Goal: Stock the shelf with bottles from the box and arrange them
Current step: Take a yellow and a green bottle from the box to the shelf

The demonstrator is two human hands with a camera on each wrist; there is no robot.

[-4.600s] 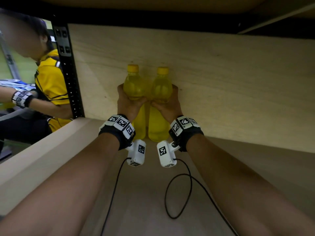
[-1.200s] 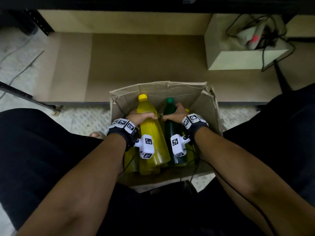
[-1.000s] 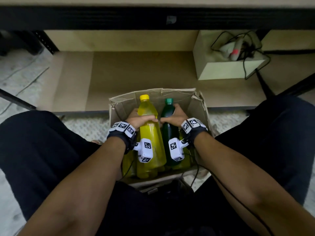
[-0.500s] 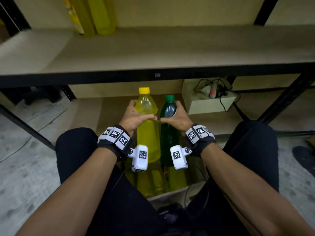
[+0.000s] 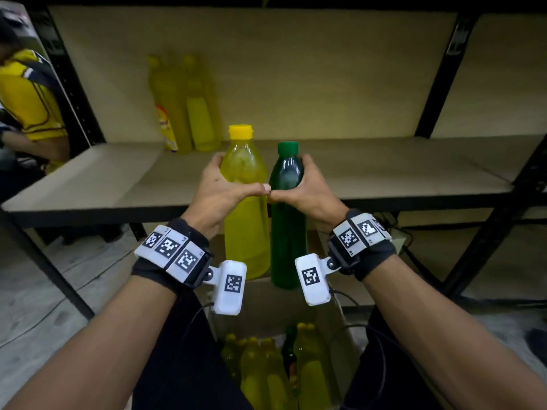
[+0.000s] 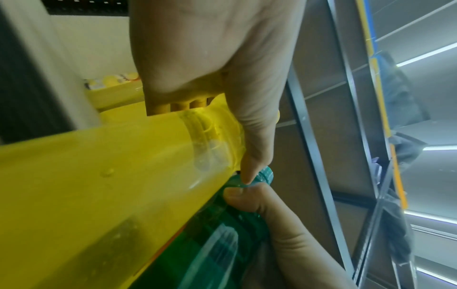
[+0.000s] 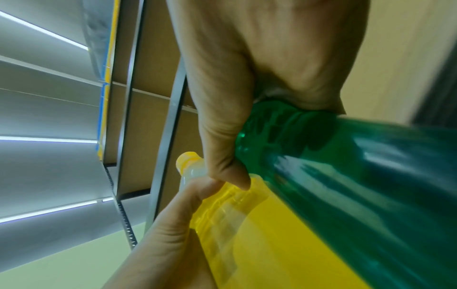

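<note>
My left hand point(image 5: 220, 189) grips a yellow bottle point(image 5: 245, 220) round its shoulder, and my right hand point(image 5: 306, 189) grips a green bottle point(image 5: 287, 232) the same way. Both bottles hang upright side by side in front of the shelf board point(image 5: 384, 176), their caps above its front edge. The thumbs nearly touch between them. The left wrist view shows the yellow bottle point(image 6: 111, 185) under my left hand point(image 6: 210, 78); the right wrist view shows the green bottle point(image 7: 346, 166) in my right hand point(image 7: 247, 88). Two yellow bottles point(image 5: 183, 105) stand at the back left of the shelf.
The cardboard box point(image 5: 340, 315) sits on the floor between my knees with several yellow bottles point(image 5: 266, 365) and a green one inside. Black shelf posts point(image 5: 438, 72) stand right and left. Another person in yellow point(image 5: 26, 99) is at the far left. Cables lie under the shelf.
Both hands have lifted the yellow and green bottles out of the box and up to shelf height. My view has tilted up from the box to the shelf.
</note>
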